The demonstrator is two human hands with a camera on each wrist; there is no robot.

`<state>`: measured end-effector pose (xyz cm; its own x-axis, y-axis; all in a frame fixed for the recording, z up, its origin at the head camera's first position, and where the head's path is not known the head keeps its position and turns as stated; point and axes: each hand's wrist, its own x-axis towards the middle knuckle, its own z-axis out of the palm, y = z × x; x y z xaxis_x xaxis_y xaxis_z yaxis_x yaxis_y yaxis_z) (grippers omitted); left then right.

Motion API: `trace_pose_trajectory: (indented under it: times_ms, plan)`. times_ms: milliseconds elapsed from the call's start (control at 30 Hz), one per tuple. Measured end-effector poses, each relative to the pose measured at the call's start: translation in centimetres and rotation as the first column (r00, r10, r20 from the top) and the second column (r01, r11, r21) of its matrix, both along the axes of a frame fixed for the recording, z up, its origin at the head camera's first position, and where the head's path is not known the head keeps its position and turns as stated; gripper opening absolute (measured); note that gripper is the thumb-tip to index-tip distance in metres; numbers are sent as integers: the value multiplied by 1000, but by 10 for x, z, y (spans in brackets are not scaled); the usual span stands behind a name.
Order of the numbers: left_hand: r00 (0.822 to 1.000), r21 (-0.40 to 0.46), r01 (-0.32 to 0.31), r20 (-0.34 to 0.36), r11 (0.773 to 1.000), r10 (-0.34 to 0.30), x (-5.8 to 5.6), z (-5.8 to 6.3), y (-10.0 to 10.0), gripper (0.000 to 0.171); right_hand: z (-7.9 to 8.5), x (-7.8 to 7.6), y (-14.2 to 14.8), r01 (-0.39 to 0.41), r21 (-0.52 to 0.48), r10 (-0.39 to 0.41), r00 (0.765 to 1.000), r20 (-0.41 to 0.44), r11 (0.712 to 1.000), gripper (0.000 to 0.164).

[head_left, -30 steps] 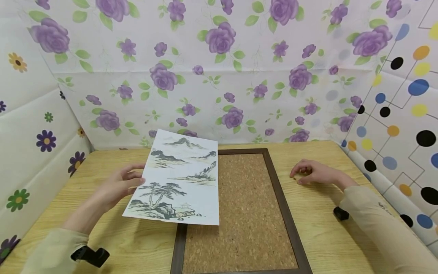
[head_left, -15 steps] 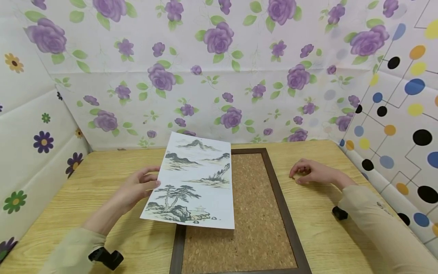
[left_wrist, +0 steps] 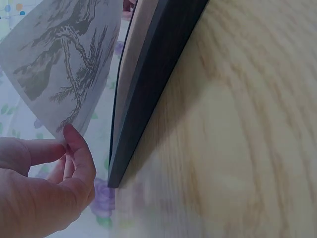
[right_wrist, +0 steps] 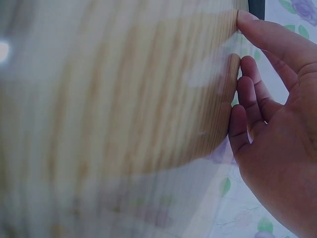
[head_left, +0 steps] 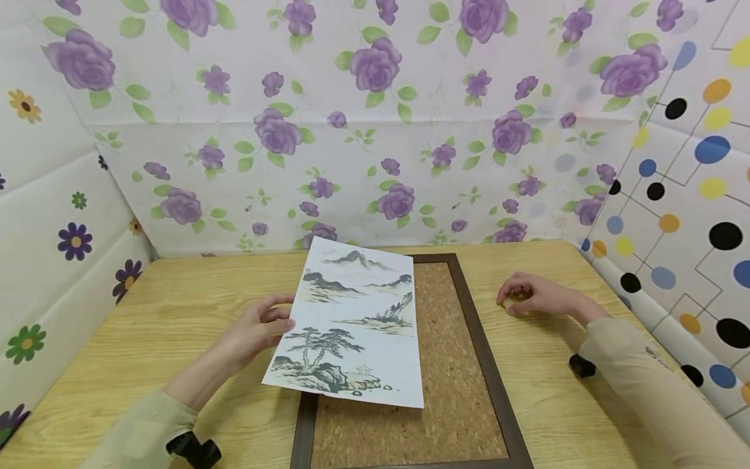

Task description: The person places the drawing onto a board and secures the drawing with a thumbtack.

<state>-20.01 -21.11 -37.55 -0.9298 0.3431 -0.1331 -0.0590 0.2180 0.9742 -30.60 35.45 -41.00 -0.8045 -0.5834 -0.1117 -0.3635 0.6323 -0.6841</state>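
Observation:
My left hand (head_left: 253,337) pinches the left edge of a sheet of paper (head_left: 351,355) printed with an ink landscape of mountains and pine trees. Thumb and index finger meet on the sheet's edge in the left wrist view, where the paper (left_wrist: 64,59) is seen at a slant. Raised and tilted, the sheet overlaps the left part of a dark-framed cork board (head_left: 445,417) in the head view, hiding some of its frame. To the right of the board, my right hand (head_left: 541,298) rests its fingertips on the table, fingers loosely curled around nothing.
The cork board lies on a light wood-grain table (head_left: 193,293). A floral cloth wall (head_left: 328,85) rises behind the table, with patterned cloth sides to left and right. The board's dark frame edge (left_wrist: 148,84) stands beside the left hand.
My left hand has carried the paper to the right and slightly toward me, so it covers more of the cork board's upper left. The right hand stays in place.

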Motion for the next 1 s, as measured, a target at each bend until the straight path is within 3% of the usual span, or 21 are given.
trace_pose_trajectory:
  times_ms: [600,1000]
  plan:
    - [997,44,-63,43,997,61,5,-14,31,55,-4,-3,3,-12,-5,12,1000,-8,1000,15]
    - [994,-6,-99,47,995,99,13,-20,45,58,-1,-1,0,-1,0,1,1000,-13,1000,14]
